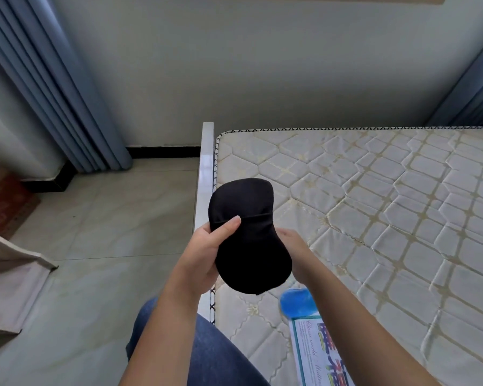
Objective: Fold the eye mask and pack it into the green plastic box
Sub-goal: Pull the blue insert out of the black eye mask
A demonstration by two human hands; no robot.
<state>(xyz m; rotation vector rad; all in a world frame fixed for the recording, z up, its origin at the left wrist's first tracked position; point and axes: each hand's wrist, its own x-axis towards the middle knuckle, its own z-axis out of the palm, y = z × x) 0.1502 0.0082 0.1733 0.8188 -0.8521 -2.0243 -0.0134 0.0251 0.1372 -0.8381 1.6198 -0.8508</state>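
Note:
A black eye mask is held up lengthwise in front of me, over the edge of the mattress. My left hand grips its left side, thumb pressed across the front near the strap seam. My right hand holds the right side from behind, mostly hidden by the mask. The green plastic box is not in view.
A quilted white mattress fills the right half, with a white bed frame edge. A blue object and a printed label lie on the mattress near me. Tiled floor, blue curtains and a fabric bin are at left.

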